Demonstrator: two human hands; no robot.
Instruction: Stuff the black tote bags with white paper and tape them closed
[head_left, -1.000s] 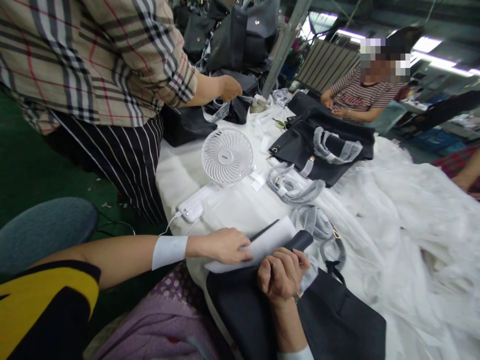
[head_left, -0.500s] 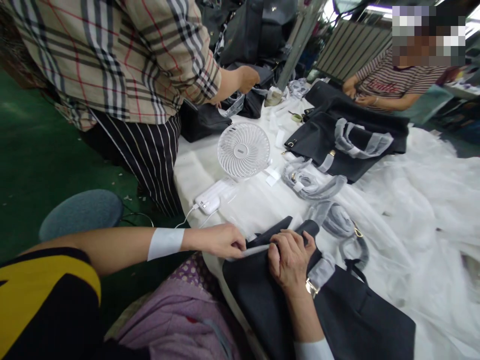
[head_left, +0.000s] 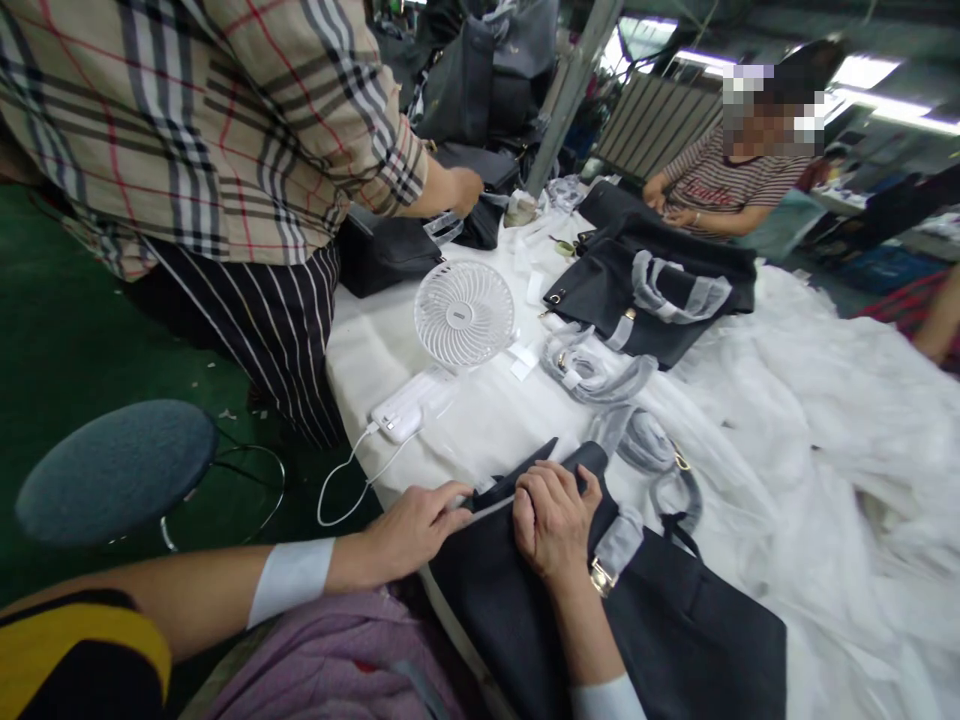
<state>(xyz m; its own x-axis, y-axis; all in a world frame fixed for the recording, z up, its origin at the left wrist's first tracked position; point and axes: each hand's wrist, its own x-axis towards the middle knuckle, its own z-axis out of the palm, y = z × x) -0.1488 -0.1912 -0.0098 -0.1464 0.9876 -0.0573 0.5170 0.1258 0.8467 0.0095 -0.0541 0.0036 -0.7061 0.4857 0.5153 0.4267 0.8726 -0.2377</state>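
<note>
A black handbag (head_left: 697, 610) lies at the table's near edge, with a plastic-wrapped strap end and gold buckle (head_left: 602, 577) on it. My right hand (head_left: 553, 520) rests over its upper edge, fingers curled round the black material. A thin pale strip (head_left: 495, 512) shows along that edge, left of the right hand. My left hand (head_left: 416, 528) is at the bag's left corner, thumb and forefinger apart, their tips close to the edge. Whether those tips touch the bag is hard to tell. Wrapped straps (head_left: 645, 440) lie just beyond the bag.
A white fan (head_left: 465, 315) and a white power bank (head_left: 397, 410) with a cable stand on the table (head_left: 480, 430). Another black bag (head_left: 600, 290) lies farther back. White sheeting (head_left: 840, 440) heaps at right. A stool (head_left: 116, 470) and two co-workers are nearby.
My left hand has let go of the edge strip and drawn back left, its thumb and forefinger spreading. The right hand keeps its hold on the bag. The whole view has shifted slightly.
</note>
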